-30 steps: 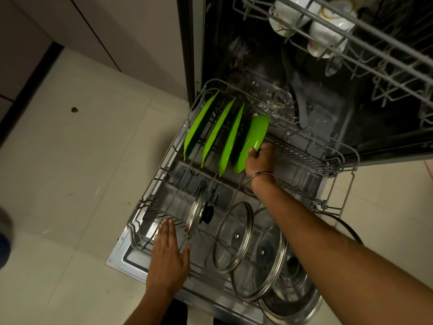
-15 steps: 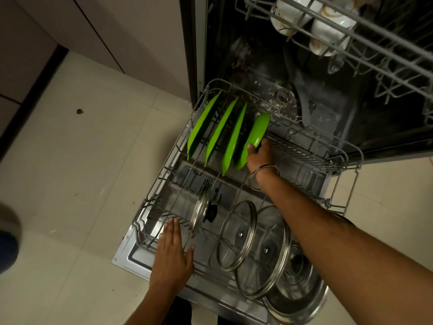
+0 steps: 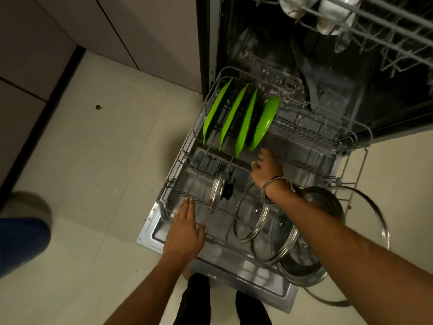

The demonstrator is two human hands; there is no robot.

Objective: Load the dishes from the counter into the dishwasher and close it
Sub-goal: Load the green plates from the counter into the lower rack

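Note:
The dishwasher's lower rack point(image 3: 185, 156) is pulled out over the open door point(image 3: 154, 233). Several green plates stand on edge at its far end; the rightmost green plate point(image 3: 263, 123) leans right. My right hand point(image 3: 266, 167) hovers just below that plate, fingers loosely curled, holding nothing. My left hand point(image 3: 187, 228) lies flat with straight fingers on the rack's near left rim. Glass lids point(image 3: 251, 219) and a steel pot point(image 3: 311, 261) stand in the rack's near half.
The upper rack point(image 3: 365, 22) with white cups juts out at the top right. Cabinet fronts point(image 3: 145, 31) stand to the left, with tiled floor point(image 3: 93, 160) between. A blue shoe point(image 3: 21, 240) is at the left edge. My legs are below the door.
My right hand has let go of the rightmost green plate and drawn back toward me. The plate stays standing in the rack. My left hand has kept its place on the rim.

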